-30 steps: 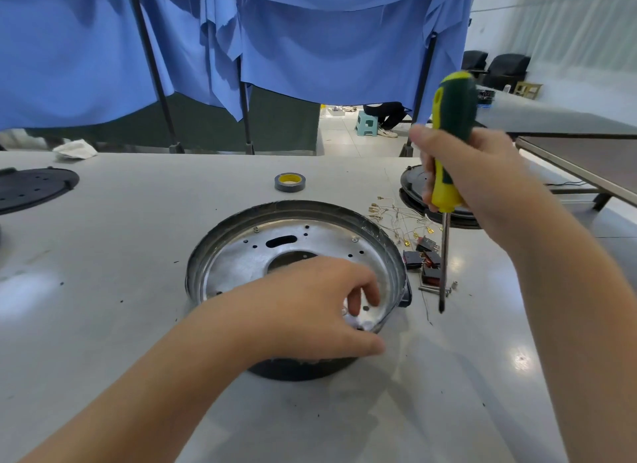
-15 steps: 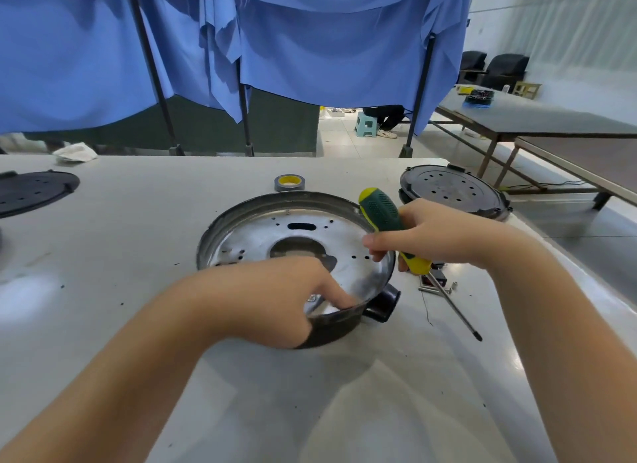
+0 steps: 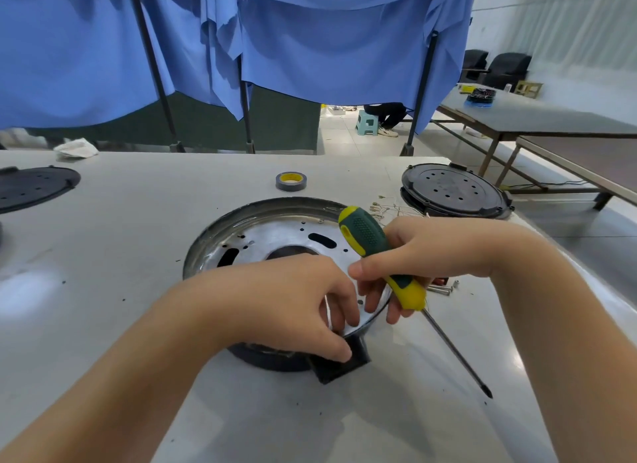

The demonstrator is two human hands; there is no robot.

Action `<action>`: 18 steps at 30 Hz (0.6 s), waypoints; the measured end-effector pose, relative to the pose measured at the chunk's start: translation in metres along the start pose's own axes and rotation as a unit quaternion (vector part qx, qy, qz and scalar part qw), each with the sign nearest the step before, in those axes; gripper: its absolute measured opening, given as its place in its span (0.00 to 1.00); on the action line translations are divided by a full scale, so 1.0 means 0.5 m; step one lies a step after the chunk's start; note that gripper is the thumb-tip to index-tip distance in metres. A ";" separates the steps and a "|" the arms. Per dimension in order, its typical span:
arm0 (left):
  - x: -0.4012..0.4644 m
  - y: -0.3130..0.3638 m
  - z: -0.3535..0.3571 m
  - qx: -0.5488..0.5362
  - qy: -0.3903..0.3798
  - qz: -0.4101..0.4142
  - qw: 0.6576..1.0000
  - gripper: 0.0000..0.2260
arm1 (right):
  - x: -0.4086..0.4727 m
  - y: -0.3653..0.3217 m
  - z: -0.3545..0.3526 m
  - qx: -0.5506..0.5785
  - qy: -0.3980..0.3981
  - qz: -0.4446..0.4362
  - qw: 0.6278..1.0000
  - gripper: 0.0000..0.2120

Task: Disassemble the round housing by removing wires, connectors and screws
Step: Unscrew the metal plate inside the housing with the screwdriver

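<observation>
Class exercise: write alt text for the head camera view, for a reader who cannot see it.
Two bare hands work at the near rim of a round metal housing on a grey table; the right hand grips a green-and-yellow screwdriver, tip pointing away from the housing. Loose screws lie beside it.

Both forearms are bare up to the picture's lower edge, so no sleeve is visible on either one. The left hand [image 3: 289, 304] wears no glove, ring or watch, and neither does the right hand [image 3: 427, 255]. The fingernails that show are short and unpainted. Nothing is worn on either wrist, and no marking shows.
</observation>
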State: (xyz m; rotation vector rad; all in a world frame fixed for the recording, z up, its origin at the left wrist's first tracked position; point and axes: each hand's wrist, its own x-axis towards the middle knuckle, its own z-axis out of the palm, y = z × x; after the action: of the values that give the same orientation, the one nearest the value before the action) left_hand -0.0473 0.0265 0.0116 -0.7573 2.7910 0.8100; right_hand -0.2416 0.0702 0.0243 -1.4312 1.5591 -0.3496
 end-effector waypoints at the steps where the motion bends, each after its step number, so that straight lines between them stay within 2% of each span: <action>1: 0.000 0.001 0.002 0.001 -0.002 0.003 1.000 0.06 | -0.003 -0.001 0.000 -0.001 0.007 -0.003 1.000 0.16; 3: -0.003 -0.001 0.002 -0.004 -0.006 0.004 1.000 0.04 | -0.007 -0.002 -0.003 -0.011 0.026 0.003 1.000 0.17; 8: -0.020 -0.009 -0.013 0.013 -0.033 -0.023 0.999 0.07 | -0.005 0.004 -0.006 -0.026 0.046 0.006 0.999 0.14; 16: -0.039 -0.022 -0.036 0.034 -0.099 -0.064 0.992 0.09 | -0.006 -0.009 0.007 -0.006 -0.031 0.009 0.999 0.17; 18: -0.035 -0.022 -0.038 0.018 -0.079 -0.050 0.995 0.12 | -0.015 -0.015 0.005 -0.005 -0.042 -0.008 0.999 0.20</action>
State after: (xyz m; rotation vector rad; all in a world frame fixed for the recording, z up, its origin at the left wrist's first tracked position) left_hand -0.0266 0.0158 0.0271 -0.7841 2.5993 0.7640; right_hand -0.2361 0.0757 0.0316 -1.4478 1.4848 -0.2882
